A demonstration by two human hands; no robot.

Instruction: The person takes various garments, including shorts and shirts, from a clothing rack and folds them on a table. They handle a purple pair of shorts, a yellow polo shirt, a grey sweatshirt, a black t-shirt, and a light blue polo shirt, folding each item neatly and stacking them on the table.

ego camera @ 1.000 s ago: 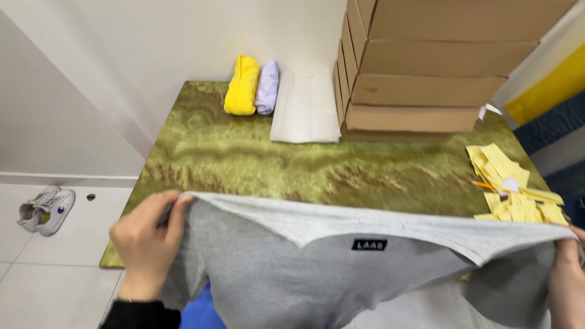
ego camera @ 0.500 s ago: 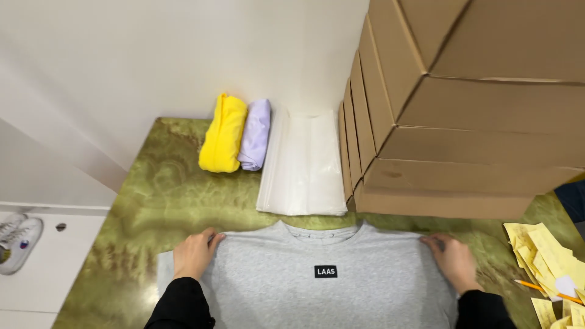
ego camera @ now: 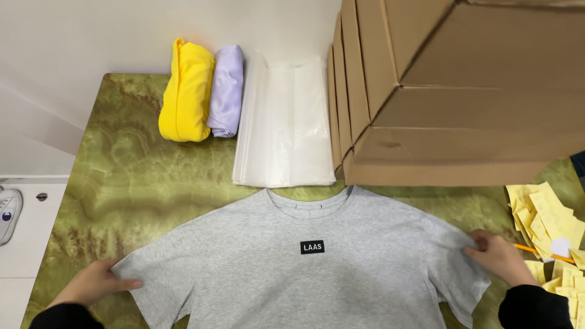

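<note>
A grey T-shirt (ego camera: 311,268) with a small black patch on the chest lies flat and face up on the green marbled table (ego camera: 140,176), collar towards the wall. My left hand (ego camera: 94,281) rests on the table at the edge of the shirt's left sleeve, fingers touching the cloth. My right hand (ego camera: 496,256) pinches the fabric of the right sleeve near the shoulder. Both wrists wear black sleeves.
Behind the shirt lie a stack of clear plastic bags (ego camera: 285,122), a folded yellow garment (ego camera: 187,91) and a folded lilac garment (ego camera: 225,91). Stacked cardboard boxes (ego camera: 451,91) fill the back right. Yellow paper slips (ego camera: 548,225) lie at the right edge. A shoe (ego camera: 7,213) sits on the floor, left.
The shirt went from being held up over the table to lying spread flat. My hands slid outwards from the shoulders to the sleeves.
</note>
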